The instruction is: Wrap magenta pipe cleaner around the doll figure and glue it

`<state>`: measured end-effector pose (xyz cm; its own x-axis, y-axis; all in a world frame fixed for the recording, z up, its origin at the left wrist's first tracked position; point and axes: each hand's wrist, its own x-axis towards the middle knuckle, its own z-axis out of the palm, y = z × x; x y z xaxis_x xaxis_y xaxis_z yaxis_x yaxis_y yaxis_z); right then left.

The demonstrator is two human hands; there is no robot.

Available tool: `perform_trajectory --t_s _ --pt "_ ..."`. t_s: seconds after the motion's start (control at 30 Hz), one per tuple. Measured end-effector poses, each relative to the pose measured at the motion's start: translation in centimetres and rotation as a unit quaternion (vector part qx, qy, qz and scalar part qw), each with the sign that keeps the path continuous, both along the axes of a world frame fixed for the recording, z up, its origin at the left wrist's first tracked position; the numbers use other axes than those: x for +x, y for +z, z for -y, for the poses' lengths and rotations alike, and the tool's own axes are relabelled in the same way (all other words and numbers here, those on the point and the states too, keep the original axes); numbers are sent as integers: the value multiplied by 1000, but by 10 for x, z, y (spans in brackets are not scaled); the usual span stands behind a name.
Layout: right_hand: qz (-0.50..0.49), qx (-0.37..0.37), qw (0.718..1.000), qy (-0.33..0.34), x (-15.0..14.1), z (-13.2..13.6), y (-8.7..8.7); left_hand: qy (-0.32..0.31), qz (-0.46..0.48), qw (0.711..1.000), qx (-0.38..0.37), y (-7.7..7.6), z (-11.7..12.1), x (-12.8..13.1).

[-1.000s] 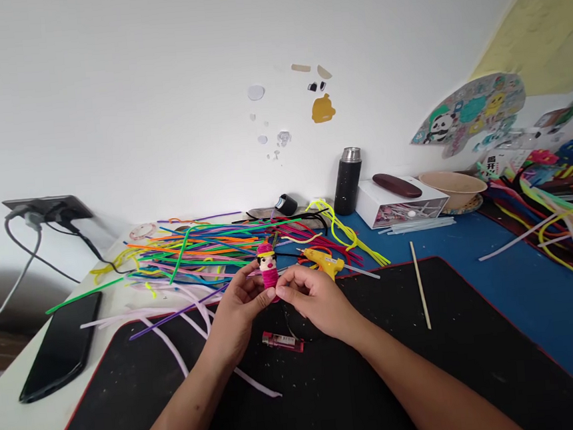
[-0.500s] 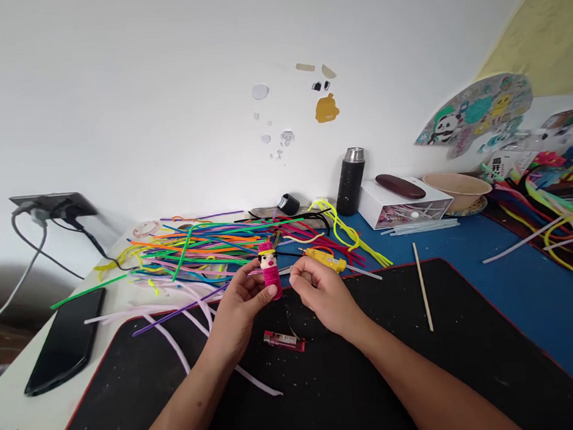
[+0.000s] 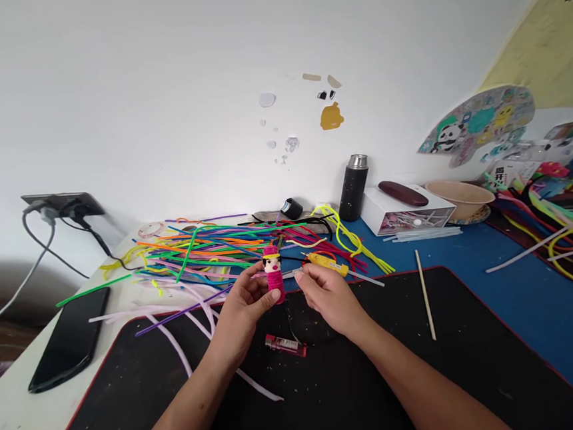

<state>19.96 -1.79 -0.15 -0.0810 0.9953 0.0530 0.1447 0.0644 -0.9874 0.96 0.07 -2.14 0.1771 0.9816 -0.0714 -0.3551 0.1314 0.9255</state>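
Note:
My left hand (image 3: 247, 307) grips a small doll (image 3: 273, 272) wound in magenta pipe cleaner, with a pale face and a pink and yellow hat, and holds it upright above the black mat (image 3: 454, 361). My right hand (image 3: 326, 296) is just right of the doll, thumb and forefinger pinched together; what they pinch, if anything, is too small to make out. A yellow glue gun (image 3: 327, 263) lies just behind my right hand. A red lighter (image 3: 286, 344) lies on the mat under my hands.
A heap of coloured pipe cleaners (image 3: 209, 248) spreads behind the hands. A black phone (image 3: 71, 337) lies at the left, a wooden stick (image 3: 424, 292) at the right. A black flask (image 3: 351, 188), a white box (image 3: 406, 210) and a bowl (image 3: 460, 196) stand at the back.
My right hand has drawn away from the doll's lower end to the right, fingers still pinched. My left hand keeps the doll upright. The view tilted slightly.

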Motion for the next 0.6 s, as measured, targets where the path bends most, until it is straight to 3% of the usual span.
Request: perform_trajectory --t_s 0.2,0.4,0.6 --pt "-10 -21 999 25 -2 -3 -8 -10 -21 1000 15 3 1 1" --pt "-42 -24 998 -31 1 -6 -8 -16 -25 1000 6 1 2 1" --pt "-122 -19 990 -61 5 -10 -2 -66 -62 996 8 5 5 0"
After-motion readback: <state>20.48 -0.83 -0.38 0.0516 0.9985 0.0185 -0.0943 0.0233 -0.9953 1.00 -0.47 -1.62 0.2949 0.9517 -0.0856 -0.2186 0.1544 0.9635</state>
